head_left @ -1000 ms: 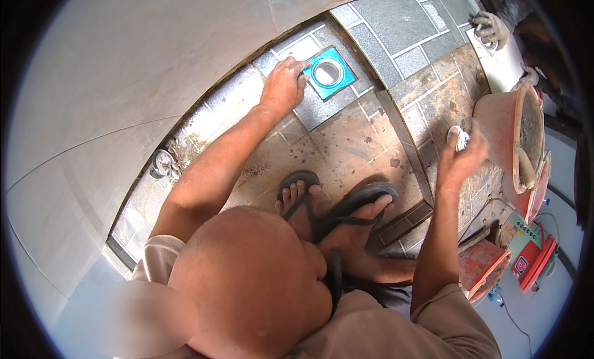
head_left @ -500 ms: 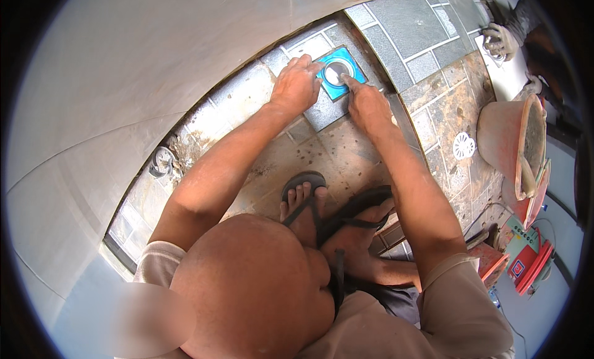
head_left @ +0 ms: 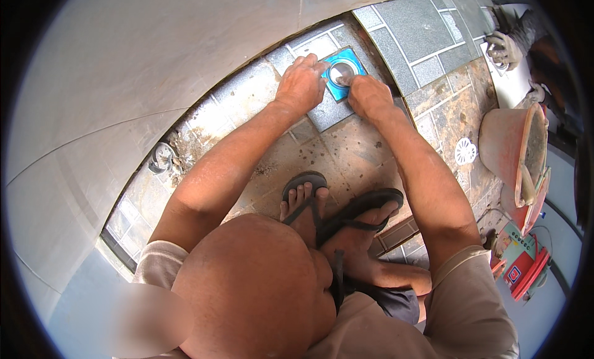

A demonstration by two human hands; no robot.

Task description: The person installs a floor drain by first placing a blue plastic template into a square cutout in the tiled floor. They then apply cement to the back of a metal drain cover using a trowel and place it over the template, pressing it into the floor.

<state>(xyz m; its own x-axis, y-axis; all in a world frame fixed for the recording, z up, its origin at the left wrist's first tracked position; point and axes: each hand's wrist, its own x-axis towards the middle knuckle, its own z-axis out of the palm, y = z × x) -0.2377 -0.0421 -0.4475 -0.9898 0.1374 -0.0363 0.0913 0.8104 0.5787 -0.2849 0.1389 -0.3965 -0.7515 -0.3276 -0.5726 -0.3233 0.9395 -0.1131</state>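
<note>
A square floor drain (head_left: 333,92) with a blue face and a pale ring round its opening lies on a grey tile (head_left: 334,116) near the wall. My left hand (head_left: 302,84) is at its left side, fingers bent and fingertips on the blue edge. From the right, my right hand (head_left: 370,98) reaches over the drain's near right part. Its index finger points into the round opening, and the other fingers are curled under. Whether anything is inside that curled hand is hidden.
A white slotted round cover (head_left: 465,151) lies on the dirty tiles to the right, beside a reddish bucket (head_left: 504,139). Another person's gloved hand (head_left: 506,51) is over a white board. A red and green machine (head_left: 526,269) stands at lower right; a grey ring-shaped piece (head_left: 162,158) lies left by the wall.
My right index finger has moved toward the lower left inside the ring, and the right hand has turned and come closer over the drain. My left hand stays at the edge.
</note>
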